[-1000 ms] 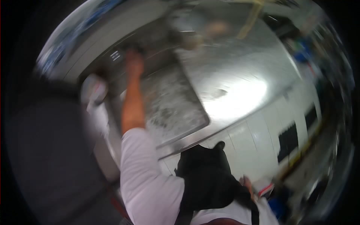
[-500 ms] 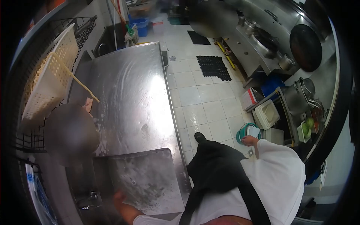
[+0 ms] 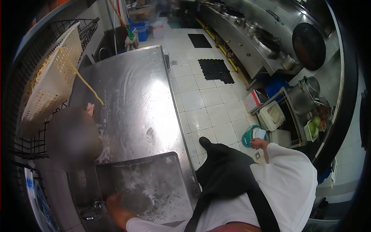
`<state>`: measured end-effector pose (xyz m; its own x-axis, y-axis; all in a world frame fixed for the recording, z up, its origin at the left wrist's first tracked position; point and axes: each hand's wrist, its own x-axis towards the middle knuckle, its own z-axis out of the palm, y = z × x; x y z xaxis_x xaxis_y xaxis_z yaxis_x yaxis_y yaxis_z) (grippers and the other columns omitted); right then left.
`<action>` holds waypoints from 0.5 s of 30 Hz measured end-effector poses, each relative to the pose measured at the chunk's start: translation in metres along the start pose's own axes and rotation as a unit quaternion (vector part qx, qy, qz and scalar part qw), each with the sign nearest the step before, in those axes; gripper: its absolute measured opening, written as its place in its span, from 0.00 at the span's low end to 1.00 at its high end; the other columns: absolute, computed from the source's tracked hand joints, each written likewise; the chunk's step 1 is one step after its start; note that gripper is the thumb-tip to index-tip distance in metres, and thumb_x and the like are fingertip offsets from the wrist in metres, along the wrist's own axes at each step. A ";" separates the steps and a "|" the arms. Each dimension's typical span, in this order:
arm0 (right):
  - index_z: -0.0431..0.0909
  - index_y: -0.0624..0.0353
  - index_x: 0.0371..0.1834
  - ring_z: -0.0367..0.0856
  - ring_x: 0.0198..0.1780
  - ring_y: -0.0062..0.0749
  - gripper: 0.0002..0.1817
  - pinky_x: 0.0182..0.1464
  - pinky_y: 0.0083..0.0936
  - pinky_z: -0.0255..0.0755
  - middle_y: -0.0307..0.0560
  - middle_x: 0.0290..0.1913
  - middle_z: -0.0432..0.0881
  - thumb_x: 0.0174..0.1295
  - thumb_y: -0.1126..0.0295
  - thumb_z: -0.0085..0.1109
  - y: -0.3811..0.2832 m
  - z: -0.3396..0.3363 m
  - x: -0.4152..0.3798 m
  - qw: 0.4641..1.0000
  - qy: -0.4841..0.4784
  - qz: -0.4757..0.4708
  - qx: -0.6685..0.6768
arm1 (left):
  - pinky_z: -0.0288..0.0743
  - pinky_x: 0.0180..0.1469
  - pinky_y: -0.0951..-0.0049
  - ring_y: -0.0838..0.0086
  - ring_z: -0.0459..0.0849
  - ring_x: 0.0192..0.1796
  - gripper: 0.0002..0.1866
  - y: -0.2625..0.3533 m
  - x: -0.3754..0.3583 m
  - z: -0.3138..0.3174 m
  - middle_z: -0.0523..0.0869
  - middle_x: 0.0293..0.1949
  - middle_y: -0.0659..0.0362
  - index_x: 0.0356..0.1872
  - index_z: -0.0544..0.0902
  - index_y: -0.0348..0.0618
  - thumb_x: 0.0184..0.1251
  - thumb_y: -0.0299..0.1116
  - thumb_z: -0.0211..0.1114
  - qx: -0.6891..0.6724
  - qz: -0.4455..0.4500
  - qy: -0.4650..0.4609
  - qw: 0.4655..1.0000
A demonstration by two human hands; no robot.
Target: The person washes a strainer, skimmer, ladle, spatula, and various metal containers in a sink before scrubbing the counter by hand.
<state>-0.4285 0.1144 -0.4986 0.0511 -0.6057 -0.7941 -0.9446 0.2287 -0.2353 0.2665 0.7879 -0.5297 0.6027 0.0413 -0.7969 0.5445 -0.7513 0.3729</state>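
My left hand (image 3: 113,199) reaches down into the steel sink (image 3: 181,170), at its left side near the tap (image 3: 92,210). Its fingers are blurred and partly out of sight. Foamy grey water (image 3: 154,189) lies in the sink beside that hand. My right hand (image 3: 256,143) hangs low on my other side, its fingers curled. From above it overlaps a teal bucket (image 3: 246,136) and a flat white thing (image 3: 259,133). What the fingers grip is too small to make out.
A wet steel counter (image 3: 131,92) runs ahead of the sink. On the left, a wire rack bears a white perforated basket (image 3: 58,77) with a cord hanging out. Black mats (image 3: 215,70) lie on the tiled floor. Pots (image 3: 305,96) and plastic tubs (image 3: 271,116) stand right.
My left hand has moved a little left, towards the sink's left wall. More foam shows on the water. The view has shifted slightly, and my right hand stays by the bucket.
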 end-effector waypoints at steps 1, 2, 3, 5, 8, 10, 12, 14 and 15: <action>0.75 0.57 0.54 0.83 0.43 0.32 0.19 0.42 0.31 0.77 0.43 0.45 0.83 0.68 0.57 0.48 -0.003 0.002 -0.005 1.000 0.006 0.000 0.008 | 0.73 0.30 0.64 0.70 0.79 0.27 0.10 0.002 0.007 -0.003 0.84 0.30 0.60 0.32 0.84 0.45 0.59 0.41 0.64 0.012 -0.029 -0.029 0.999; 0.75 0.57 0.54 0.83 0.43 0.32 0.19 0.43 0.31 0.77 0.42 0.45 0.83 0.68 0.57 0.48 -0.001 0.004 -0.005 1.000 0.000 0.006 0.003 | 0.73 0.30 0.64 0.70 0.79 0.27 0.10 0.004 0.010 -0.006 0.83 0.30 0.60 0.32 0.84 0.45 0.59 0.41 0.64 0.034 -0.040 -0.049 0.997; 0.75 0.57 0.53 0.83 0.44 0.32 0.19 0.43 0.31 0.77 0.42 0.46 0.83 0.68 0.57 0.47 0.002 0.003 -0.007 1.000 -0.006 0.012 0.000 | 0.73 0.30 0.64 0.69 0.79 0.27 0.10 0.007 0.012 -0.007 0.83 0.30 0.60 0.32 0.84 0.45 0.59 0.41 0.64 0.053 -0.039 -0.063 0.996; 0.75 0.57 0.53 0.83 0.44 0.32 0.19 0.44 0.32 0.76 0.42 0.46 0.83 0.68 0.57 0.47 0.002 0.006 -0.008 1.000 -0.011 0.021 -0.003 | 0.73 0.30 0.64 0.69 0.79 0.27 0.10 0.010 0.016 -0.010 0.83 0.30 0.59 0.32 0.84 0.45 0.59 0.40 0.64 0.077 -0.035 -0.082 0.993; 0.75 0.57 0.53 0.83 0.44 0.32 0.19 0.44 0.32 0.76 0.42 0.46 0.83 0.67 0.57 0.47 0.001 0.009 -0.010 1.000 -0.006 0.028 -0.004 | 0.73 0.30 0.64 0.69 0.79 0.27 0.10 0.010 0.022 -0.011 0.83 0.29 0.59 0.33 0.84 0.45 0.60 0.40 0.63 0.092 -0.033 -0.098 0.990; 0.75 0.57 0.53 0.83 0.44 0.32 0.19 0.44 0.32 0.76 0.42 0.46 0.83 0.67 0.57 0.47 0.000 0.009 -0.007 1.000 -0.007 0.026 -0.008 | 0.73 0.29 0.64 0.69 0.79 0.27 0.10 0.004 0.028 -0.013 0.83 0.29 0.59 0.33 0.84 0.45 0.60 0.40 0.63 0.094 -0.036 -0.107 0.989; 0.76 0.57 0.52 0.83 0.43 0.33 0.19 0.43 0.33 0.77 0.43 0.46 0.83 0.66 0.58 0.46 -0.001 0.007 -0.004 1.000 -0.008 0.013 -0.013 | 0.73 0.29 0.64 0.68 0.79 0.27 0.10 -0.001 0.030 -0.013 0.83 0.29 0.59 0.33 0.84 0.46 0.60 0.40 0.63 0.091 -0.041 -0.114 0.988; 0.76 0.58 0.52 0.83 0.43 0.33 0.19 0.43 0.34 0.77 0.43 0.46 0.83 0.65 0.58 0.46 -0.002 0.006 -0.001 1.000 -0.008 0.001 -0.006 | 0.74 0.29 0.64 0.68 0.79 0.27 0.10 -0.005 0.028 -0.013 0.83 0.29 0.59 0.33 0.84 0.46 0.60 0.39 0.63 0.080 -0.042 -0.117 0.989; 0.76 0.58 0.52 0.83 0.43 0.33 0.19 0.42 0.34 0.77 0.43 0.45 0.83 0.65 0.58 0.46 -0.002 0.006 -0.001 1.000 -0.008 -0.005 0.002 | 0.74 0.29 0.64 0.68 0.79 0.27 0.09 -0.008 0.028 -0.012 0.83 0.29 0.59 0.34 0.84 0.46 0.61 0.39 0.62 0.075 -0.044 -0.121 0.989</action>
<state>-0.4247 0.1191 -0.5013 0.0655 -0.5950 -0.8010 -0.9431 0.2254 -0.2445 0.2857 0.8031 -0.5490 0.3899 -0.0338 -0.9202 0.4857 -0.8415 0.2367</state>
